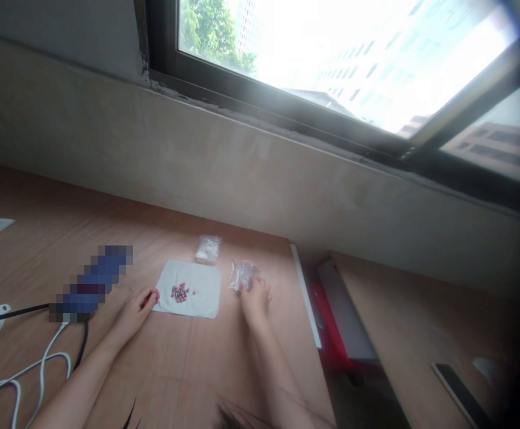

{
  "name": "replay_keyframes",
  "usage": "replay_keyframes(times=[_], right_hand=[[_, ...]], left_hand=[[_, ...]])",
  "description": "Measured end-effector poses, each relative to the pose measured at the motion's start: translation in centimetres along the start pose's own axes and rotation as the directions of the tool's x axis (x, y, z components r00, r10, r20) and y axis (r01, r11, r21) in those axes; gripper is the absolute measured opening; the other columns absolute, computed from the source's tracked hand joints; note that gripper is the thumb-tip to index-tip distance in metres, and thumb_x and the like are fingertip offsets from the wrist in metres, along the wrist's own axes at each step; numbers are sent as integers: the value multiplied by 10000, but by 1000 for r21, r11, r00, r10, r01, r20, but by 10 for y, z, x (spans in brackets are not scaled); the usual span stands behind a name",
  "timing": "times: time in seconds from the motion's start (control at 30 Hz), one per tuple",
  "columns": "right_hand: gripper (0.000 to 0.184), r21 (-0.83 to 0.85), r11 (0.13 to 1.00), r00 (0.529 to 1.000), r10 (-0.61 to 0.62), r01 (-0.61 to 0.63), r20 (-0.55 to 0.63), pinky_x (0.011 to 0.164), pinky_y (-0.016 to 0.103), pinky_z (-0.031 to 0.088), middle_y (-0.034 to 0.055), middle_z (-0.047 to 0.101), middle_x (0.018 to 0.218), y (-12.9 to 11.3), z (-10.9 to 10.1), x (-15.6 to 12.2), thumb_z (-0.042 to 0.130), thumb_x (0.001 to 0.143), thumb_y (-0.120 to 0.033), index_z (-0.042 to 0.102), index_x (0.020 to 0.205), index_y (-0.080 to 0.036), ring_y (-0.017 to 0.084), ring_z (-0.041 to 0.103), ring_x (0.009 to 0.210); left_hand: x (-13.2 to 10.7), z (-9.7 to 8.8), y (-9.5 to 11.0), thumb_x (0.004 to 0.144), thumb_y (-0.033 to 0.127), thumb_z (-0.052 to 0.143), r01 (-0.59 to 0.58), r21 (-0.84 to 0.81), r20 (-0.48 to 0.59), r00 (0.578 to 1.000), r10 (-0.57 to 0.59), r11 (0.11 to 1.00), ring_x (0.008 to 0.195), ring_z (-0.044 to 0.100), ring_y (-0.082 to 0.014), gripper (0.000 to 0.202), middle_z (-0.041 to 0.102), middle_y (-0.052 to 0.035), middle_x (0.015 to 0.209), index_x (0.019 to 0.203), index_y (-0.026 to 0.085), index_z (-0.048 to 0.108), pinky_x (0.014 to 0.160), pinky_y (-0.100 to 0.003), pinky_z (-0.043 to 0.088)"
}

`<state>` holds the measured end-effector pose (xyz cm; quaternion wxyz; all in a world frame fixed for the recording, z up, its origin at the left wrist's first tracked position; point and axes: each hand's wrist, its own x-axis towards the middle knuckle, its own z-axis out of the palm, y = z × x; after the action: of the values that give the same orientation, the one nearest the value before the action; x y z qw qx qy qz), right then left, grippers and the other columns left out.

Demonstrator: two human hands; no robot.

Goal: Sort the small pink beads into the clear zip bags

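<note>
PLACE: probably an upper-floor office or workroom | SIGNS: plywood-topped desk along a window | OUTSIDE: tower block, glare-washed

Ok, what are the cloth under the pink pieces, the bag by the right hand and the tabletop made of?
The cloth looks like white fabric: matte, rumpled. The bag looks like thin clear plastic: glossy, crinkled, see-through. The tabletop looks like pale wood or plywood, matte with grain; laminate can't be ruled out.

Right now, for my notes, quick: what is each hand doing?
Left hand: half-closed at the white cloth's edge, grip unclear.
Right hand: closed on a clear plastic bag.
</note>
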<state>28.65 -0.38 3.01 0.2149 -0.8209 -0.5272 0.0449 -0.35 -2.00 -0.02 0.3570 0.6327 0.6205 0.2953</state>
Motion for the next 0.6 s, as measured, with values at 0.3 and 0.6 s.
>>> replay_keyframes(times=[0.3,0.6], right_hand=[[230,353,933,981,133,-75,-143,664,293,357,106,595,789,10,-19,10,382,728,-237,572,792,-125,203,521,734],[223,923,273,935,-151,-272,321,460,225,345,4,548,588,-46,-33,-21,538,673,-380,524,731,-165,92,446,463]], left_hand=[[-1,0,2,765,428,360,1,-31,12,1000,0,1000,763,568,-200,291,608,-27,765,779,193,531,679,-265,434],[14,-16,38,696,491,446,135,-258,83,990,-117,957,809,557,-205,382,628,-58,874,832,159,574,676,-272,438]])
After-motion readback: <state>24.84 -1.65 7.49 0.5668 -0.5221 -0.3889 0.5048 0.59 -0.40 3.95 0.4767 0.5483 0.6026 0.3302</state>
